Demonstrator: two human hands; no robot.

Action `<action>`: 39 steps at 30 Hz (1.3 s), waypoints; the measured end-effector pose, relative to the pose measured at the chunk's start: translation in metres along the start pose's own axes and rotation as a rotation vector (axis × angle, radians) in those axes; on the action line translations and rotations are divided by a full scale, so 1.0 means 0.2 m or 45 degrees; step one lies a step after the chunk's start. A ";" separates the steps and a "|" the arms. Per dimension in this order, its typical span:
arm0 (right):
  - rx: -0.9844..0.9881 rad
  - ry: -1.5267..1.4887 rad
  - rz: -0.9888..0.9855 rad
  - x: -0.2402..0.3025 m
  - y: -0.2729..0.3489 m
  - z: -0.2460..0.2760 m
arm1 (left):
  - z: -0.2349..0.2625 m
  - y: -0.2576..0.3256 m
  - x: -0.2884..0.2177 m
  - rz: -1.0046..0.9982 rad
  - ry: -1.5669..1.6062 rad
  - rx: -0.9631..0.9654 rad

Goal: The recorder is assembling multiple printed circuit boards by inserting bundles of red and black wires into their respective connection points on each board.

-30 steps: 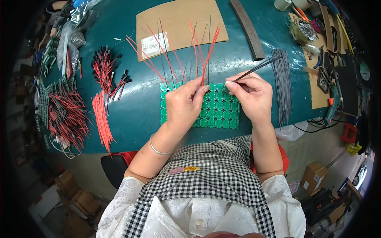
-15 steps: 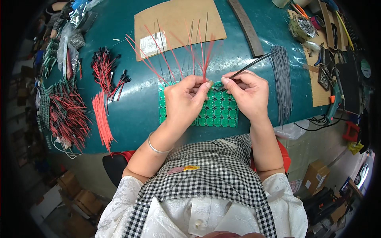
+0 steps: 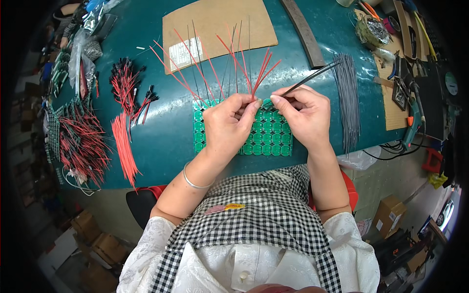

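Note:
A green circuit board panel (image 3: 267,137) of small rounded units lies on the table under both hands. Between thumb and forefinger, my left hand (image 3: 228,119) pinches several red wires (image 3: 262,73) that fan upward, over the panel's far edge. My right hand (image 3: 307,111), also closed, grips a few black wires (image 3: 312,77) slanting up to the right, their near ends close to the panel. Along the panel's far left edge, more red and black wires (image 3: 188,58) stand up from the board. My left fingers hide part of that edge.
Bundles of red wires (image 3: 125,151) and red-black wires (image 3: 126,88) lie at left, beside a pile of wired boards (image 3: 80,139). Grey-black wires (image 3: 347,105) lie at right, near a soldering iron (image 3: 413,129). Cardboard (image 3: 229,24) and a dark metal bar (image 3: 304,34) sit at the back.
The red wires in my left hand, blurred before, now stand still and spread wider. The cardboard and panel appear shifted very slightly left. Both hands keep nearly the same place and grip.

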State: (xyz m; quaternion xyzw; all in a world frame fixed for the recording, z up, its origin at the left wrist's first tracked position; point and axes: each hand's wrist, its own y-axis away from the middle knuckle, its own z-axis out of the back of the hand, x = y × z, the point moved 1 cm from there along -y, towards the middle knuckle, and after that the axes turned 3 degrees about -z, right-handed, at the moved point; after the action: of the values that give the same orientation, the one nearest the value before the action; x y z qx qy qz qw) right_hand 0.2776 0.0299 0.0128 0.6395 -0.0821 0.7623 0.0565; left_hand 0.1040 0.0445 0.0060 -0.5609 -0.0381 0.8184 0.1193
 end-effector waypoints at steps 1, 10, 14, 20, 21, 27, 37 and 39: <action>0.015 0.008 -0.001 0.01 0.00 0.00 | 0.00 0.00 0.00 0.011 0.014 -0.006; 0.060 -0.016 0.015 -0.01 -0.01 -0.03 | 0.00 0.01 0.00 0.210 0.234 0.010; 0.016 -0.218 -0.139 -0.02 0.01 0.01 | -0.01 0.00 -0.01 0.209 0.187 0.037; 0.045 -0.257 -0.168 -0.02 0.06 0.09 | -0.01 0.00 0.00 0.153 0.113 0.048; 0.029 -0.250 -0.148 -0.02 0.07 0.09 | -0.01 0.00 0.00 0.142 0.100 0.049; 0.006 -0.301 -0.079 -0.02 0.10 0.12 | -0.02 0.00 0.01 0.085 0.011 0.075; -0.047 -0.256 -0.051 -0.03 0.08 0.12 | -0.03 0.02 0.02 -0.099 -0.155 0.081; -0.082 -0.181 -0.035 -0.02 0.07 0.11 | -0.03 0.01 0.01 -0.134 -0.200 0.079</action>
State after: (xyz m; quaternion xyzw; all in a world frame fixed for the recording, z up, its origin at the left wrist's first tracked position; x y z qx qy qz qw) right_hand 0.2979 0.0123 0.0110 0.6911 -0.1015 0.7110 0.0815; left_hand 0.1082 0.0420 0.0007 -0.4883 -0.0512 0.8532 0.1760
